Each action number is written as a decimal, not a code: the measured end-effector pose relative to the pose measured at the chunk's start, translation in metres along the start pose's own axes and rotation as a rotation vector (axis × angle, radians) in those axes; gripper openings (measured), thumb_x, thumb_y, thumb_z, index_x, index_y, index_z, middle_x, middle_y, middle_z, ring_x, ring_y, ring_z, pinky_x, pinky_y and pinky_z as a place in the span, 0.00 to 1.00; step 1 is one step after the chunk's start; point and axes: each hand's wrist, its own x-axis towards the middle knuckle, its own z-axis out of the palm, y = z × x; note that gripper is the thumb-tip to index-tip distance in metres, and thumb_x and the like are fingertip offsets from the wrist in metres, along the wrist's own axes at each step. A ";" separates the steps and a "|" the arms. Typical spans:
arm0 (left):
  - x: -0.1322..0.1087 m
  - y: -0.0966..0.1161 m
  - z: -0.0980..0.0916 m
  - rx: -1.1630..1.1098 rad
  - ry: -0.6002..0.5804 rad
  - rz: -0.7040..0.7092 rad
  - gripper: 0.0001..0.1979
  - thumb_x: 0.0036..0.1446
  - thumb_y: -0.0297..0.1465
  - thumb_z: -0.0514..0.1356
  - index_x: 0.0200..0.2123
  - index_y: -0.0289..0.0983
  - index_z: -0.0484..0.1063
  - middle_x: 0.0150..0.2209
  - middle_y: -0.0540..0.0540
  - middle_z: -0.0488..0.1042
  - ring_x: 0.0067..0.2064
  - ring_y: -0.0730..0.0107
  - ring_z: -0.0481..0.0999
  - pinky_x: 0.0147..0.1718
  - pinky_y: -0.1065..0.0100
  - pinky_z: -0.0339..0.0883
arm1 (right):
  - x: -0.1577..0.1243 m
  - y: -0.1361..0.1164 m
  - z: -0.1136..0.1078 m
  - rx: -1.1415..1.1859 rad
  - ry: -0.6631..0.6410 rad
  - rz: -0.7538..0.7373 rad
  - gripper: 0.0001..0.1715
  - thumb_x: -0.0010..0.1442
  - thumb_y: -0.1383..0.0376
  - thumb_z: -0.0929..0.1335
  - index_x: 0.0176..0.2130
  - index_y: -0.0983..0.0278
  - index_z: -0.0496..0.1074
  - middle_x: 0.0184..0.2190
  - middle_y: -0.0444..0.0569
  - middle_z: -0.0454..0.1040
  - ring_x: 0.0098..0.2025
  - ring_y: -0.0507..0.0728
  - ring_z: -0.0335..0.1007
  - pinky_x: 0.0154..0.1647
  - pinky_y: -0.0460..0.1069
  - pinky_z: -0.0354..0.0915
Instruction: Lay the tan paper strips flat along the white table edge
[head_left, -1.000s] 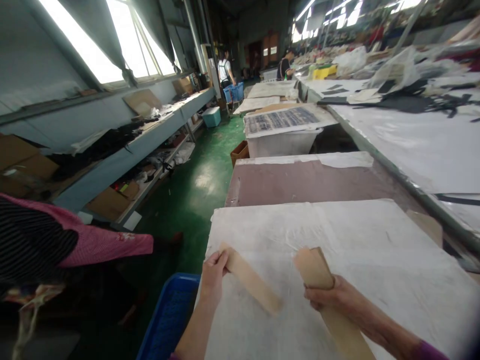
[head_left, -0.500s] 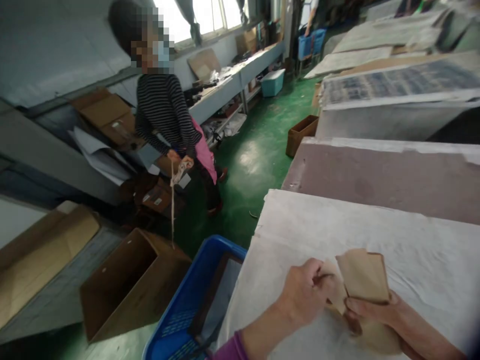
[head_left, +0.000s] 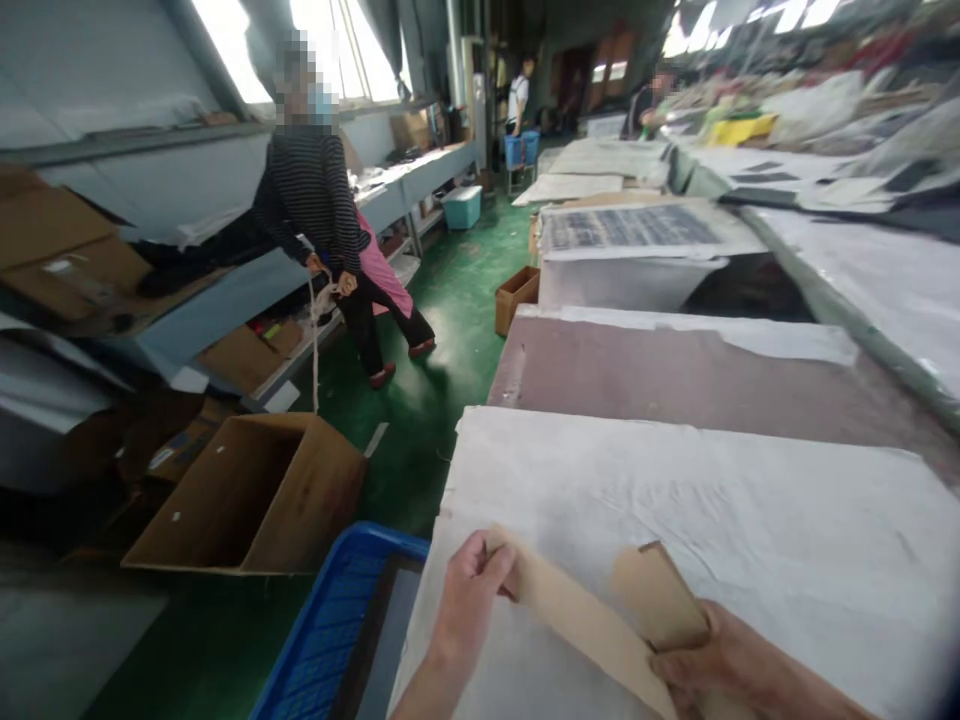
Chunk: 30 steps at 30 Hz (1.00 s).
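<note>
My left hand pinches the end of a long tan strip of thin, flat material; whether it is paper, cloth or leather I cannot tell. The strip runs down to my right hand, stretched between the two. In my right hand, with the thumb across it, is a folded tan bundle with a darker edge. Both hands are just above the white-covered table. Part of the bundle below the right hand is cut off by the frame.
Left of the table stands a blue plastic basket with flat dark-edged pieces inside. A person in a striped top pulls an open cardboard box by a cord across the green floor. More tables stand ahead, with other people far back.
My left hand has moved left, drawing the strip out from the bundle. My view has swung right and up. The person with the box has stepped along, box behind.
</note>
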 end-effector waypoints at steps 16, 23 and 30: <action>0.197 0.029 -0.041 0.623 0.277 0.307 0.10 0.56 0.35 0.61 0.31 0.35 0.77 0.31 0.48 0.75 0.35 0.69 0.70 0.37 0.67 0.61 | 0.146 -0.132 -0.099 -0.559 0.501 -0.123 0.06 0.43 0.65 0.69 0.20 0.66 0.70 0.20 0.47 0.70 0.22 0.52 0.63 0.23 0.46 0.56; 0.243 0.033 -0.036 0.816 0.445 0.357 0.09 0.59 0.34 0.60 0.39 0.36 0.76 0.36 0.47 0.77 0.40 0.65 0.74 0.45 0.60 0.65 | 0.192 -0.151 -0.109 -0.731 0.697 -0.101 0.09 0.41 0.70 0.72 0.27 0.66 0.71 0.21 0.49 0.70 0.23 0.54 0.64 0.22 0.48 0.55; 0.259 0.031 -0.035 0.795 0.482 0.333 0.08 0.56 0.33 0.63 0.36 0.34 0.75 0.39 0.44 0.76 0.45 0.64 0.73 0.50 0.57 0.66 | 0.202 -0.146 -0.110 -0.785 0.745 -0.037 0.10 0.48 0.67 0.73 0.32 0.70 0.73 0.23 0.45 0.70 0.25 0.51 0.64 0.26 0.46 0.60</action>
